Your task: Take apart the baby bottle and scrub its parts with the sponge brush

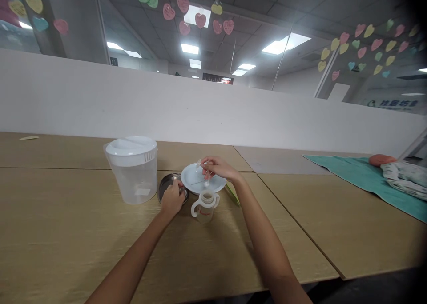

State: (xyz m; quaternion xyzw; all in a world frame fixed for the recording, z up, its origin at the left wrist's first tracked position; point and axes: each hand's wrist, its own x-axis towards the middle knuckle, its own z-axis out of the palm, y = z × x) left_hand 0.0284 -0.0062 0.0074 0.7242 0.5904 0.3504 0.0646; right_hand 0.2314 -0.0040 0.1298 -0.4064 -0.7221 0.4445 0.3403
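My right hand (pixel 216 167) pinches a small white spoon (pixel 204 174), held over a white plate (pixel 195 178), its tip just above a clear two-handled cup (pixel 204 205) with brownish liquid inside. My left hand (pixel 172 199) is closed on the rim of a small dark metal bowl (pixel 164 185) left of the cup. A clear plastic pitcher (pixel 134 170) with a white lid stands just left of the bowl.
A white partition wall (pixel 200 108) runs behind the wooden table (pixel 66 233). A green stick-like item (pixel 232 194) lies right of the plate. A teal cloth (pixel 367 177) with a doll in printed clothing (pixel 400 173) lies at the far right.
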